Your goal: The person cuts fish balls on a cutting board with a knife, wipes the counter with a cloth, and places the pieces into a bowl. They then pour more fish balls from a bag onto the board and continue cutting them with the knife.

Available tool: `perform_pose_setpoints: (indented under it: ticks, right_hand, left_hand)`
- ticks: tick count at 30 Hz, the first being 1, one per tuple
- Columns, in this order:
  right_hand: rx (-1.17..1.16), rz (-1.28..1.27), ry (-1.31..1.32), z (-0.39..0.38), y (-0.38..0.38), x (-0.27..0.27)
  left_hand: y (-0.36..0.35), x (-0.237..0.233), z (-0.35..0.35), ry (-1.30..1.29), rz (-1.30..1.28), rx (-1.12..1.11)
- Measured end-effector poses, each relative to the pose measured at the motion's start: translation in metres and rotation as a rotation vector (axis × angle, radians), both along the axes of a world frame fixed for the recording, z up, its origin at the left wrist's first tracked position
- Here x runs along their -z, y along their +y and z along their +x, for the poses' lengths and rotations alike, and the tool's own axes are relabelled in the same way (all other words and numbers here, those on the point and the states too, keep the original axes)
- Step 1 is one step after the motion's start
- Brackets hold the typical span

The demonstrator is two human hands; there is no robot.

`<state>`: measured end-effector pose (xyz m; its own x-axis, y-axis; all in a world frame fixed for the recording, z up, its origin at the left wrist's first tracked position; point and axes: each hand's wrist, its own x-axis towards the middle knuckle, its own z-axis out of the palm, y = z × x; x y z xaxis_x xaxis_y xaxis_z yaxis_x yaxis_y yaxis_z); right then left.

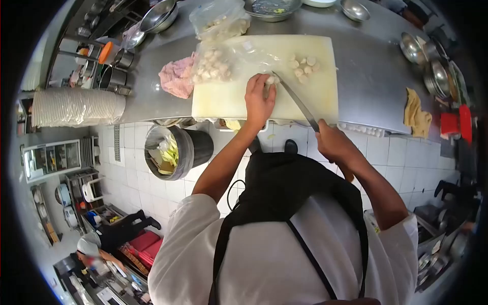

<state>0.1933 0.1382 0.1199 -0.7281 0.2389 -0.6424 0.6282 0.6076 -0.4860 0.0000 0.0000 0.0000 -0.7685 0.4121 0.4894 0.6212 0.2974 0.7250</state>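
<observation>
A long knife [299,99] is gripped by its handle in my right hand [334,141], at the front right edge of the cutting board [223,101]. Its blade slants up and left, the tip beside a small white piece [273,80]. My left hand [260,99] rests on the board with fingers curled against that piece. Several white round pieces [303,67] lie to the right of the blade. On the board's left, more of them fill a clear plastic bag [212,65]. A pink cloth [178,76] touches the bag's left side.
Another plastic bag [219,20] and metal bowls [159,16] stand behind the board. A yellow cloth [418,113] hangs at the counter's right front edge. Below left is a bin [175,152] with scraps. Stacked containers [79,108] stand left. A co-worker [109,241] is at lower left.
</observation>
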Motion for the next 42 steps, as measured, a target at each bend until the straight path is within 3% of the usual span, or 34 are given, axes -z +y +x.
perform_pose_setpoints:
  ticks: [2, 3, 5, 8, 11, 12, 18, 27, 42]
  right_hand:
    - [0.021, -0.027, -0.055, -0.014, 0.0, -0.005]
    - [0.037, -0.02, 0.077, -0.024, 0.004, -0.002]
    - [0.066, -0.045, 0.074, -0.012, 0.0, -0.007]
    - [0.063, -0.012, 0.099, 0.006, 0.004, 0.003]
    - [0.224, -0.036, 0.101, 0.023, 0.012, -0.001]
    - [0.204, 0.001, 0.124, 0.028, 0.016, 0.003]
    - [0.124, 0.139, 0.216, 0.042, 0.019, 0.013]
    - [0.079, 0.117, 0.183, 0.05, 0.009, -0.022]
    - [0.044, 0.152, 0.077, 0.035, 0.002, -0.029]
  left_hand:
    - [0.004, 0.004, -0.002, -0.065, 0.012, 0.015]
    - [0.009, -0.013, -0.025, 0.048, 0.02, 0.028]
    - [0.003, -0.013, -0.009, 0.007, -0.004, 0.046]
    - [-0.004, -0.017, -0.008, -0.053, -0.005, 0.169]
    - [-0.003, -0.021, -0.02, -0.026, -0.073, 0.31]
    - [-0.002, -0.019, -0.023, -0.126, -0.079, 0.332]
    - [-0.007, -0.024, -0.009, 0.108, -0.141, 0.08]
    - [-0.001, -0.026, -0.005, -0.131, -0.07, 0.206]
    - [0.003, -0.014, -0.002, -0.061, -0.053, 0.133]
